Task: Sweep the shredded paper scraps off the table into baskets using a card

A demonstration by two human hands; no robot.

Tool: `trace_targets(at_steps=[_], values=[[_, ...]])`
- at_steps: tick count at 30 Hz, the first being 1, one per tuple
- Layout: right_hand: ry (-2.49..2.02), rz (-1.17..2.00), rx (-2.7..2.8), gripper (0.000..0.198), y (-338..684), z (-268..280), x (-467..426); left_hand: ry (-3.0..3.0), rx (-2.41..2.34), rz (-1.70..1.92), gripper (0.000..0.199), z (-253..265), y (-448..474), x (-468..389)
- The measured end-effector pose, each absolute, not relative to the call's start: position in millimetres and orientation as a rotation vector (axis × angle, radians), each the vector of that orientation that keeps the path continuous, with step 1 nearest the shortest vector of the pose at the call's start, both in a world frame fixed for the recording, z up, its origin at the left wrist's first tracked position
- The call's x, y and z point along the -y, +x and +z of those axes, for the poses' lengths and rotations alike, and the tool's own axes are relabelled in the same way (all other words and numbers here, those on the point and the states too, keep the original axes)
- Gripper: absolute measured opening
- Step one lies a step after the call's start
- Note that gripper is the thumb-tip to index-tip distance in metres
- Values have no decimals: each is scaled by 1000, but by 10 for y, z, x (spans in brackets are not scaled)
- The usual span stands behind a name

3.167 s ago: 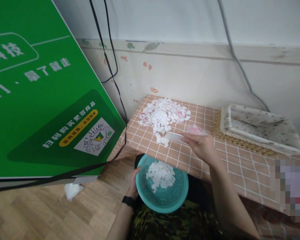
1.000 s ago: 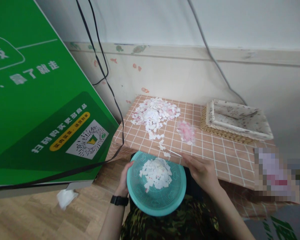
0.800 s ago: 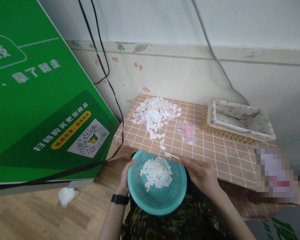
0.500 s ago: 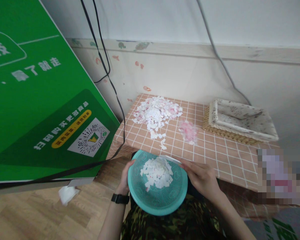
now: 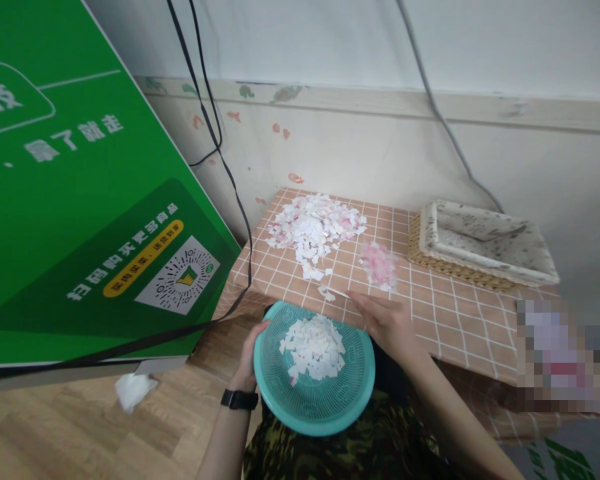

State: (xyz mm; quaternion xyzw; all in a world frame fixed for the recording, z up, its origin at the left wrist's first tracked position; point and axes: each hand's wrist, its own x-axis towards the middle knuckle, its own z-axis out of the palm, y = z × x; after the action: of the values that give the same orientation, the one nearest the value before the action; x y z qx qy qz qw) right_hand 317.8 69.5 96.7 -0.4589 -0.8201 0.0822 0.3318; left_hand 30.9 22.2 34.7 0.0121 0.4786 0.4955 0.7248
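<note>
My left hand [image 5: 251, 348] grips the left rim of a teal plastic strainer basket [image 5: 325, 419], which sits at my lap below the table edge. Inside it lies a heap of torn white paper scraps [image 5: 314, 348]. My right hand [image 5: 387, 323] is closed on a thin white flat piece [image 5: 338, 292], seen nearly edge-on; its kind is unclear. That piece is over the table's front edge, beside a few stray scraps [image 5: 326, 294]. Farther back on the table is a large pile of white and pinkish paper scraps [image 5: 314, 227].
The table has a brown checked cloth [image 5: 460, 320]. On it are a blurry pink-white patch [image 5: 379, 265] and a cloth-lined wicker basket [image 5: 485, 247]. A green printed panel [image 5: 80, 220] stands at left, with a black strap [image 5: 243, 227] hanging near the table.
My right hand has moved forward and left from the strainer's rim to the table edge, carrying the white piece. My left hand still holds the strainer.
</note>
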Motion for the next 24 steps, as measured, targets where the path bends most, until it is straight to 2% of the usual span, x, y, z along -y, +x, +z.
trace_targets(at_steps=[5, 11, 18, 24], values=[[-1113, 290, 2177, 43, 3139, 1002, -528, 19, -1073, 1108, 20, 356, 315, -227], [-1063, 437, 2176, 37, 3134, 1069, -502, 16, -1091, 1121, 16, 362, 313, -231], [-1341, 65, 1963, 28, 3215, 912, -1015, 44, -1082, 1101, 18, 354, 285, -223], [-1182, 187, 2217, 39, 3132, 895, -1089, 29, -1045, 1111, 16, 355, 267, -230]])
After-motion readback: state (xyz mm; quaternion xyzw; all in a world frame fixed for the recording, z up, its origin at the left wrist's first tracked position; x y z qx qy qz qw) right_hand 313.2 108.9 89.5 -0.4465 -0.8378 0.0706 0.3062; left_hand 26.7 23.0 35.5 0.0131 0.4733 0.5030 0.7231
